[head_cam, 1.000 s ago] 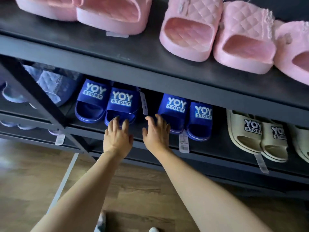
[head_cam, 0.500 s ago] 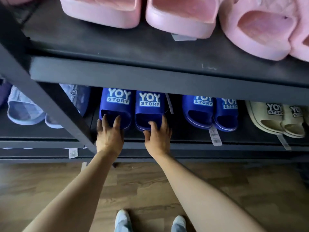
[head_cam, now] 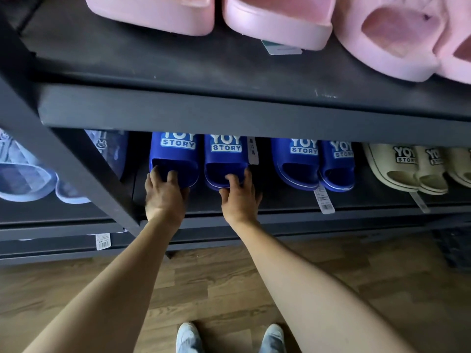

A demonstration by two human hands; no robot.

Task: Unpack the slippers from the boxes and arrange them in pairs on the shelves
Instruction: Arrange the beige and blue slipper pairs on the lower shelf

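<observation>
Now left hand (head_cam: 165, 198) and right hand (head_cam: 240, 200) each grip 1 heel of the blue pair (head_cam: 175, 163) on the shelf (head_cam: 280, 203); next probably square up, release.

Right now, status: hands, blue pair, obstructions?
Left hand grips left blue slipper, right hand grips right blue slipper. Pair on lower shelf. Diagonal brace beside left hand.

The front rail of the upper shelf (head_cam: 229, 115) covers the backs of the two blue slippers (head_cam: 178, 159) and clips the top of their lettering. The tips of my left fingers (head_cam: 154, 175) and right fingers (head_cam: 231, 179) vanish inside the toe openings. The pink slippers (head_cam: 277, 26) are cut by the top edge. Print on the hanging tag (head_cam: 324, 200) is too small to read.
</observation>
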